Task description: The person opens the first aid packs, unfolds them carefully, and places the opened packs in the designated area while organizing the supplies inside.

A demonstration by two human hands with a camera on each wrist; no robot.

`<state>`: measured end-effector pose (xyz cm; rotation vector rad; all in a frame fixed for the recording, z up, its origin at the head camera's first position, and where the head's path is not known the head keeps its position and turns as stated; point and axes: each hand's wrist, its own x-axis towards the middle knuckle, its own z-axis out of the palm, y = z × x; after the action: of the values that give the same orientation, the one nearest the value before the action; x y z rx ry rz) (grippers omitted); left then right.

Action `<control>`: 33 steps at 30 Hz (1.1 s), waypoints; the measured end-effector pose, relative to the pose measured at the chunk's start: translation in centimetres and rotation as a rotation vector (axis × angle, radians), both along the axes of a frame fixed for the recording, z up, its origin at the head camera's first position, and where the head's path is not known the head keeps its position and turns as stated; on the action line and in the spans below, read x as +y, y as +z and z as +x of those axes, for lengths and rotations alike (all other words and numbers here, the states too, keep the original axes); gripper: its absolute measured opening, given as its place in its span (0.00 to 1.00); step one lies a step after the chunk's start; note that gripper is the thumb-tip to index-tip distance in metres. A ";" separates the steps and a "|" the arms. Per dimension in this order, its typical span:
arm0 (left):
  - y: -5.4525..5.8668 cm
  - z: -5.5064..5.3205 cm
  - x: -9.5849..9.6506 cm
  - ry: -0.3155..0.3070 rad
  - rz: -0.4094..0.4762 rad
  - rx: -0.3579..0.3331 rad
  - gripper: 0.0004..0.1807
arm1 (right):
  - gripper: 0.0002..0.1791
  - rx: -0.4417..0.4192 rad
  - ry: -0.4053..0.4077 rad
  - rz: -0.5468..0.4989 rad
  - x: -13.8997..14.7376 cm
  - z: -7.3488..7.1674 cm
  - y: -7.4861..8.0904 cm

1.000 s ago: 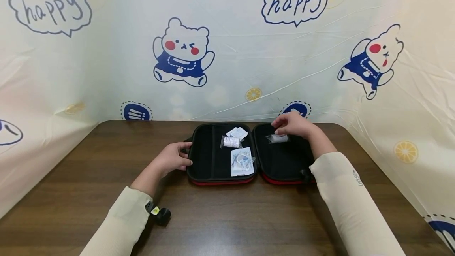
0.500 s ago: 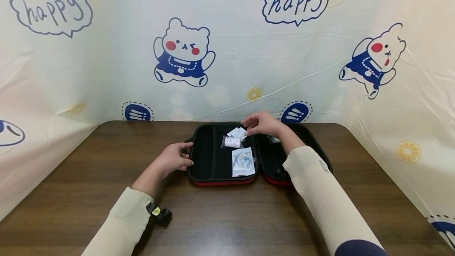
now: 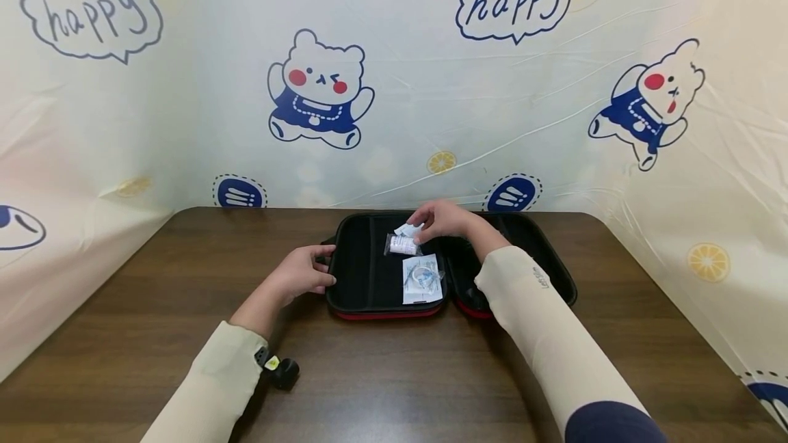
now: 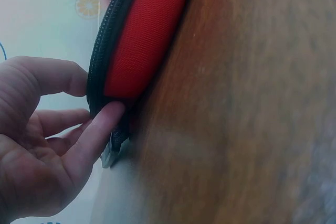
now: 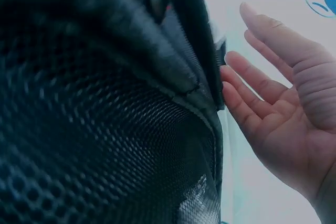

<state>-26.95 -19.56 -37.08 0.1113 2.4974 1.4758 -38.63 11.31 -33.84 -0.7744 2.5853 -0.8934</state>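
A black case with a red outside lies unfolded on the table. My left hand grips its left end; the left wrist view has thumb and index finger against the red side and zip edge. In the left half lie small white packets, a white roll in clear wrap, and a flat white packet printed in blue. Over the small packets, partly hiding them, is my right hand. Its fingers look loosely bent in the right wrist view, beside black mesh; contact with the packets cannot be told.
The case's right half is partly covered by my right sleeve. Brown wood table extends in front of the case. Behind it hangs a pale printed curtain. A black wrist camera sticks out from my left cuff.
My right hand has moved left, from above a wrapped white roll in the right half to the small packets in the left half. The left hand has stayed put.
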 end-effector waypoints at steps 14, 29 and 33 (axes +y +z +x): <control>0.1 0.1 0.1 0.000 0.001 0.004 0.38 | 0.16 -0.046 0.051 0.173 -1.2 -0.4 -0.2; 0.0 0.0 0.1 -0.006 0.000 0.007 0.37 | 0.16 -0.057 0.022 0.002 0.2 0.3 0.7; 0.1 0.0 0.1 -0.010 -0.005 0.010 0.37 | 0.16 -0.063 0.009 -0.042 0.8 0.6 0.9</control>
<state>-26.93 -19.47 -37.02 0.1304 2.5046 1.4680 -38.03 12.09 -32.95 -0.7556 2.5140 -0.9565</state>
